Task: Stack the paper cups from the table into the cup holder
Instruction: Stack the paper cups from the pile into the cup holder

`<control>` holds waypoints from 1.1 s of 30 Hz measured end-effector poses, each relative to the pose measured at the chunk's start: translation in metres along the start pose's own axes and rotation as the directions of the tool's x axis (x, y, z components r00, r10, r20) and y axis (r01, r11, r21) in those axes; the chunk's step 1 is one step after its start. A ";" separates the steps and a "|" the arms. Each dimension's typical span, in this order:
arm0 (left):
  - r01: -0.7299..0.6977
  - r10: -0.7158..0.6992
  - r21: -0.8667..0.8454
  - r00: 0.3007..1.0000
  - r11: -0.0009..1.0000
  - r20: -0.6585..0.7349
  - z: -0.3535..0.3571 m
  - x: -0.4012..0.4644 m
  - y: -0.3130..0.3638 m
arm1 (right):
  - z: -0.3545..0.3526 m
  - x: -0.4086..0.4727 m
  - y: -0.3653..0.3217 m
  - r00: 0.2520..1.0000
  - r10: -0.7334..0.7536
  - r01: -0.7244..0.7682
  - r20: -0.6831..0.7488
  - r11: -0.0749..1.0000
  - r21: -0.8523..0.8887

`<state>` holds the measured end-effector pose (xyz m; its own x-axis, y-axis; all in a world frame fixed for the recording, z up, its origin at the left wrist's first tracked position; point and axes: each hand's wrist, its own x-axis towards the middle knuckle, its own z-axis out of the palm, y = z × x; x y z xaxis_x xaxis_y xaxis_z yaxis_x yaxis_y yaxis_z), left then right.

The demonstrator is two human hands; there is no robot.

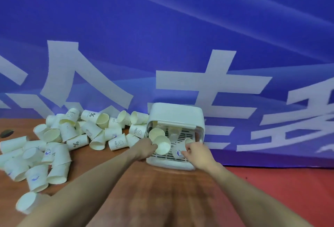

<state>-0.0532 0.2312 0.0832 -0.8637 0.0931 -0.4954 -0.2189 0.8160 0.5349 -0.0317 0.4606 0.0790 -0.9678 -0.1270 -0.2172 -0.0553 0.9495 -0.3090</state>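
A large blue banner [180,27] with white characters fills the upper part of the view, hung behind a wooden desk [144,190]. To the right of the desk, a red surface [289,190] is seen.

Across the left half of the desk, a loose heap of paper cups [59,141] is spread; most lie on their sides, some printed with small marks such as a percent sign or a whale. At the back of the desk, just right of the heap, a white plastic cup holder [176,116] is placed, with a domed lid raised above a slatted tray. A few cups are already seen standing inside it, toward the back.

Two bare forearms are reached forward to the holder's open front. A short nested stack of cups [160,141], mouths turned toward the camera, is gripped by the left hand [146,148], fingers curled round its side. A single whale-printed cup [180,150] is pinched by the fingers of the right hand [197,151], lying tilted over the tray.

The step in hand is judged to be the loading of cups into the holder. The next move probably calls for both loads to be turned upright, or nested together, and set down beside those already inside, before more are gathered from the heap.
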 end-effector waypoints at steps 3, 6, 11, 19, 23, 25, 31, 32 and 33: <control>0.054 -0.047 -0.094 0.996 0.994 0.074 0.022 0.011 0.020 | -0.004 -0.005 0.031 0.997 0.069 -0.069 -0.013 0.998 -0.002; 0.133 -0.114 -0.210 0.988 0.969 0.104 0.044 0.030 0.030 | -0.007 -0.006 0.055 0.996 0.094 -0.094 -0.004 0.995 -0.030; 0.255 -0.238 -0.374 0.967 0.892 0.091 0.074 0.060 0.034 | -0.005 0.008 0.075 0.997 0.083 -0.083 -0.005 0.995 -0.062; 0.428 -0.392 -0.448 0.903 0.785 0.175 0.090 0.100 0.028 | 0.017 0.030 0.070 0.996 -0.091 0.088 -0.021 0.990 -0.110; 0.446 -0.396 -0.418 0.895 0.791 0.205 0.099 0.107 0.021 | 0.025 0.033 0.070 0.986 -0.152 0.144 -0.065 0.983 -0.115; 0.442 -0.390 -0.417 0.897 0.794 0.209 0.100 0.105 0.019 | 0.027 0.032 0.070 0.982 -0.172 0.163 -0.073 0.979 -0.119; 0.367 -0.330 -0.395 0.930 0.842 0.162 0.087 0.092 0.015 | 0.024 0.026 0.062 0.971 -0.221 0.203 -0.096 0.964 -0.172; 0.322 -0.296 -0.355 0.947 0.878 0.126 0.082 0.089 0.014 | 0.021 0.025 0.058 0.970 -0.224 0.201 -0.098 0.959 -0.197; 0.259 -0.246 -0.280 0.966 0.924 0.082 0.078 0.087 0.014 | 0.019 0.024 0.055 0.971 -0.221 0.197 -0.089 0.954 -0.225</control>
<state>-0.0964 0.2950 -0.0057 -0.7435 -0.0641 -0.6657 -0.5530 0.6186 0.5581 -0.0533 0.5044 0.0388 -0.9495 -0.3079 -0.0604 -0.2984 0.9457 -0.1288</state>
